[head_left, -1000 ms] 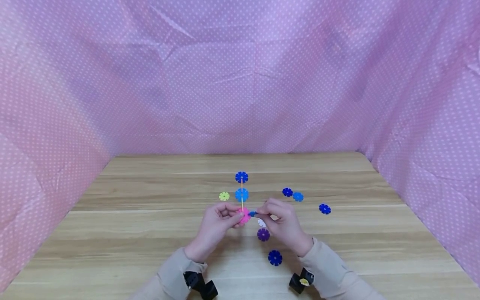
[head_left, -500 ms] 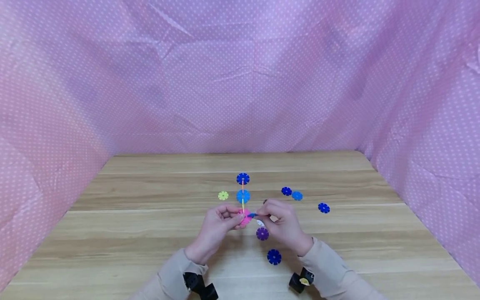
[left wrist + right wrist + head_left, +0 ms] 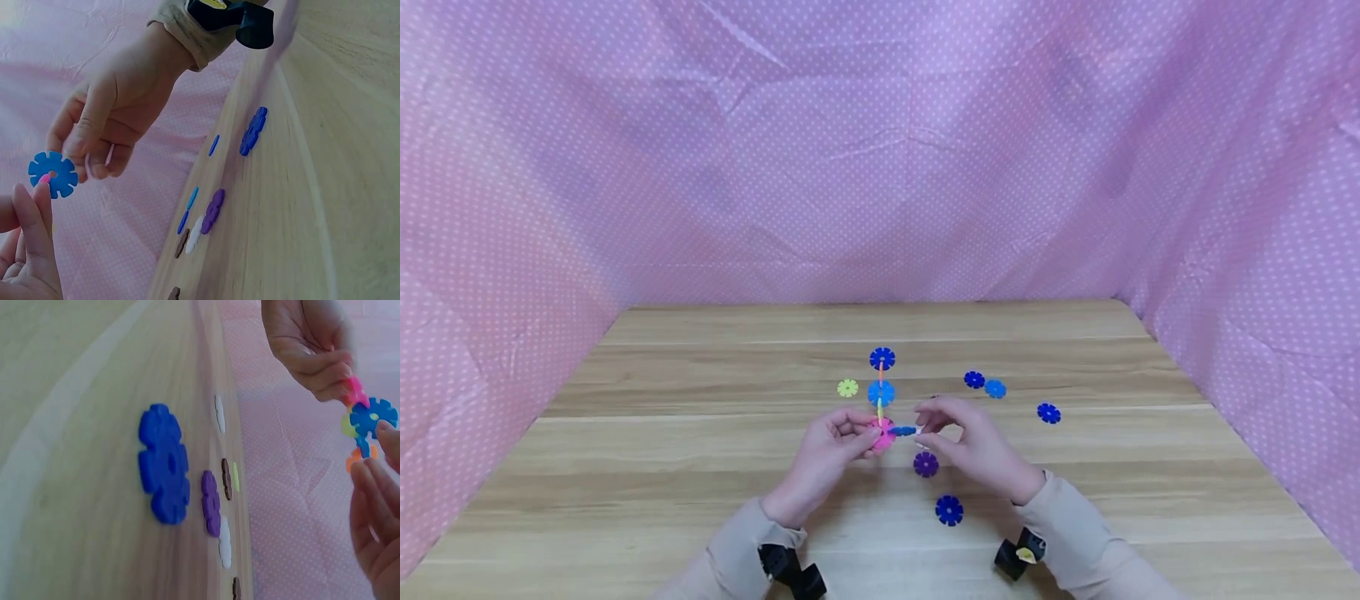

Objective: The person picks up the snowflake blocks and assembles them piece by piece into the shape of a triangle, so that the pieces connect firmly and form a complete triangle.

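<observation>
My left hand (image 3: 825, 452) pinches a pink notched disc (image 3: 884, 437) between thumb and fingers. From it a chain runs away: a yellow disc (image 3: 880, 410) edge-on, a light blue disc (image 3: 882, 393), an orange disc (image 3: 882, 372) edge-on and a dark blue disc (image 3: 882, 358). A blue disc (image 3: 55, 175) is slotted into the pink one's right side, edge-on in the head view. At that disc's outer edge is my right hand (image 3: 976, 442), its thumb and index finger parted; the thumb (image 3: 390, 440) overlaps the disc's edge in the right wrist view.
Loose discs lie on the wooden table (image 3: 647, 467): purple (image 3: 926, 464) and dark blue (image 3: 949, 510) in front, another dark blue (image 3: 1048, 413) at right, with a blue pair (image 3: 985, 384) behind. A yellow-green disc (image 3: 847, 387) lies left of the chain. Pink dotted cloth (image 3: 880, 167) surrounds the table.
The right thumb and index finger, which pinched the blue disc, have parted and drawn slightly right. The blue disc stays in the pink one, now showing more of its length.
</observation>
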`<state>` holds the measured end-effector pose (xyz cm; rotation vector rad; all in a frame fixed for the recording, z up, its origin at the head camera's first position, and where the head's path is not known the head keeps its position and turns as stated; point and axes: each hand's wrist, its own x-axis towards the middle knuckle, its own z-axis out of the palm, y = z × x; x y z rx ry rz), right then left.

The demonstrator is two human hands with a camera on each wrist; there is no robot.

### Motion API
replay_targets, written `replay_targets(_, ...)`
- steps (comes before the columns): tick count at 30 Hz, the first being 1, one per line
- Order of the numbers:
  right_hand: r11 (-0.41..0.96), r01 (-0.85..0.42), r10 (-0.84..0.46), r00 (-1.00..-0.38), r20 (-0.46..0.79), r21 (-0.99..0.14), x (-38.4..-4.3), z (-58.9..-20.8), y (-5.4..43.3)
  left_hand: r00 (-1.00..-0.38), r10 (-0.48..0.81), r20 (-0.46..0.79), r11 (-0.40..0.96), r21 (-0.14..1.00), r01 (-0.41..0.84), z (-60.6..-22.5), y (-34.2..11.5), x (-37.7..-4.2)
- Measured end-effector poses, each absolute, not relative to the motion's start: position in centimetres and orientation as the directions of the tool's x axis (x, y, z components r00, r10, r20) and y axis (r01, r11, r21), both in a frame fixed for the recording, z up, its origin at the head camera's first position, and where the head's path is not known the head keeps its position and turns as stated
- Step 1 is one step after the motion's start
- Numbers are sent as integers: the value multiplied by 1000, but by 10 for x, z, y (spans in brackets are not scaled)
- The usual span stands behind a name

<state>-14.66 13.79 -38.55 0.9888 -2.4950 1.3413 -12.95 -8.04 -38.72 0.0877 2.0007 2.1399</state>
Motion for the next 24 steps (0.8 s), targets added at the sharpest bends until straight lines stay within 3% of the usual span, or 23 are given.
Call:
replay_targets(3, 437, -476, -454, -849, 270, -763, -149, -387, 144, -979, 171, -106, -46, 992, -116, -387, -82, -130)
replay_targets(8, 490, -388, -431, -886, 170, -781, -159, -393, 152, -982, 145, -117, -24, 992, -122, -385, -85, -131)
replay_targets(24, 682, -377, -475, -880, 12, -626, -189, -399, 149, -987, 117, -113, -34, 992, -118, -385, -89, -134)
